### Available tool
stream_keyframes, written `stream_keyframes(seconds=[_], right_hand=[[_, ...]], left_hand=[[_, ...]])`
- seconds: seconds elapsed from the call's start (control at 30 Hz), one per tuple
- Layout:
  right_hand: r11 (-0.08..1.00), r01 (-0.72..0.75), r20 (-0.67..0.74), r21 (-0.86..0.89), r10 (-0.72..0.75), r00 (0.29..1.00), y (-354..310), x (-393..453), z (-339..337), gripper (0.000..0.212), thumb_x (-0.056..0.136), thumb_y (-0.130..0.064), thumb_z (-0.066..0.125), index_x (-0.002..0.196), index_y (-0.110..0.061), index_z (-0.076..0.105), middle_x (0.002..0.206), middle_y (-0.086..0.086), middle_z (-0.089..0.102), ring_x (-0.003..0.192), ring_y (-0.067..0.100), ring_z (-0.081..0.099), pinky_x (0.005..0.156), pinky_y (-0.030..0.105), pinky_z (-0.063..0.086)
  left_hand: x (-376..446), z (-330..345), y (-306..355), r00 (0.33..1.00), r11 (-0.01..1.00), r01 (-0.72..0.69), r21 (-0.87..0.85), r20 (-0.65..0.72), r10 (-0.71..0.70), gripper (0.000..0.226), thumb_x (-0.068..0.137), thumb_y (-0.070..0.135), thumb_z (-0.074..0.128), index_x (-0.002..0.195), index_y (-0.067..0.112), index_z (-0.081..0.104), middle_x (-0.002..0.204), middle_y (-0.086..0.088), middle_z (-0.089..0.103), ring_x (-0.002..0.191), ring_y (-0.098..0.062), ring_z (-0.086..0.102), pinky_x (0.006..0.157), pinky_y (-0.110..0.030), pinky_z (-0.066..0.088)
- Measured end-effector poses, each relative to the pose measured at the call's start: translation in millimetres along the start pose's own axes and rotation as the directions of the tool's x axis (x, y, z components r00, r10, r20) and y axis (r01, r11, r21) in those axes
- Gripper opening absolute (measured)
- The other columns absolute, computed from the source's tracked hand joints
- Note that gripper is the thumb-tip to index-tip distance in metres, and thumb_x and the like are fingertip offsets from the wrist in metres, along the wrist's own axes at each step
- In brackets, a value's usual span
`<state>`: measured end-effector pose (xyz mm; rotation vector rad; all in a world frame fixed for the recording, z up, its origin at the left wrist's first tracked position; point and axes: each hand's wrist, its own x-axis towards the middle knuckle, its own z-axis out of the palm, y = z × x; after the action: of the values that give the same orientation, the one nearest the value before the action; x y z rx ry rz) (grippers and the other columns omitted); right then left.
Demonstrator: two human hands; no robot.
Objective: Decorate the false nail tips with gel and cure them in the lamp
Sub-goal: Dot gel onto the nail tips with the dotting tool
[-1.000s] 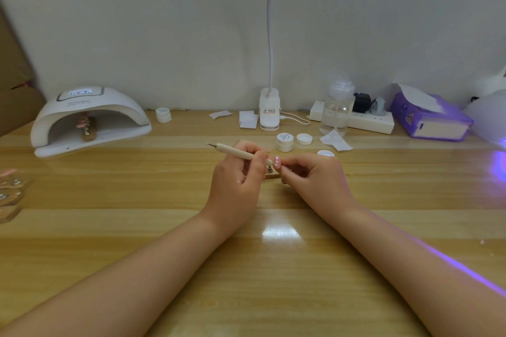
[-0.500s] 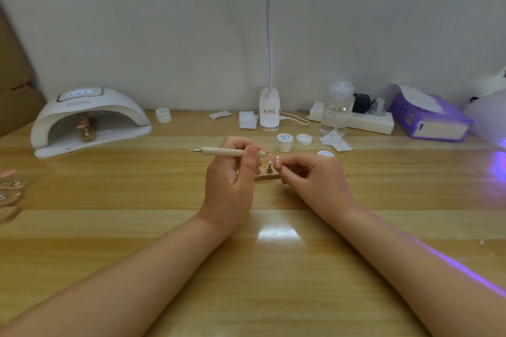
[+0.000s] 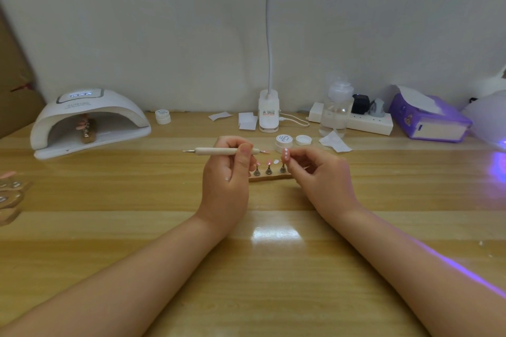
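Wooden dotting tool (image 3: 219,151) lies level, pinched in curled left hand (image 3: 228,172) fingers; right hand (image 3: 319,175) fingertips pinch a pink nail tip (image 3: 285,155) just above the wooden nail stand (image 3: 269,178) mid-table, curing lamp (image 3: 87,120) well apart at far left.

head-worn wide view, looking down, table (image 3: 109,227) close

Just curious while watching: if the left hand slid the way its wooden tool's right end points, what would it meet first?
Probably the nail tip pinched by the right hand; the tool in the left hand points there, though depth is unclear.
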<state>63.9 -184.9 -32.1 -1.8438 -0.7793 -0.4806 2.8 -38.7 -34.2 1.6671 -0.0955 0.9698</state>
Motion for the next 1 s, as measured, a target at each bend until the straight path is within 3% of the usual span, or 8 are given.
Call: stream_keyframes(seconds=[0.1,0.2,0.4,0.6,1.0], right_hand=[[0.998,0.041,-0.021,-0.045,-0.042,0.999,1.7,1.2,-0.2,0.008,0.084,-0.009,0.068,0.088,-0.015,0.072,0.074,-0.016,0.062,0.074,0.004,0.059,0.065,0.009,0.044],[0.997,0.038,-0.057,-0.069,-0.042,0.997,4.4,1.8,1.4,0.008,0.085,-0.011,0.067,0.082,-0.018,0.070,0.072,-0.008,0.060,0.071,0.003,0.055,0.065,0.008,0.041],[0.996,0.032,-0.062,-0.081,-0.037,0.997,5.9,2.6,2.9,0.012,0.086,-0.013,0.066,0.078,-0.023,0.066,0.068,-0.011,0.055,0.067,0.004,0.052,0.061,0.009,0.038],[0.997,-0.002,-0.013,-0.076,0.002,1.000,3.4,0.5,4.1,0.004,0.086,-0.014,0.067,0.083,-0.015,0.070,0.071,-0.011,0.066,0.064,0.007,0.059,0.062,0.020,0.048],[0.991,0.054,0.025,-0.123,-0.052,0.998,-3.5,-0.6,1.6,0.008,0.083,-0.011,0.069,0.089,-0.008,0.074,0.074,-0.003,0.069,0.064,0.010,0.059,0.064,0.022,0.048]], left_hand=[[0.0,0.2,-0.3,1.000,1.000,0.001,-0.007,0.006,-0.001,0.012,0.094,0.025,0.046,0.085,0.027,0.054,0.068,0.010,0.061,0.063,-0.004,0.057,0.060,-0.024,0.051],[-0.4,0.3,-1.0,1.000,1.000,0.006,-0.018,0.010,-0.005,0.012,0.094,0.026,0.046,0.085,0.027,0.054,0.069,0.010,0.062,0.063,-0.004,0.057,0.060,-0.024,0.050],[-1.2,0.0,-1.0,1.000,1.000,0.017,-0.014,0.026,-0.017,0.011,0.093,0.028,0.047,0.084,0.028,0.054,0.069,0.008,0.062,0.064,-0.007,0.058,0.061,-0.029,0.052],[-5.6,-0.5,3.9,0.985,0.993,-0.085,0.087,0.157,0.071,0.011,0.090,0.042,0.049,0.086,0.047,0.057,0.084,0.006,0.066,0.074,-0.008,0.065,0.067,-0.040,0.056],[-5.8,1.0,4.7,0.976,0.983,-0.131,0.128,0.191,0.105,0.009,0.090,0.037,0.049,0.088,0.036,0.057,0.082,0.007,0.064,0.073,-0.016,0.064,0.066,-0.050,0.053]])
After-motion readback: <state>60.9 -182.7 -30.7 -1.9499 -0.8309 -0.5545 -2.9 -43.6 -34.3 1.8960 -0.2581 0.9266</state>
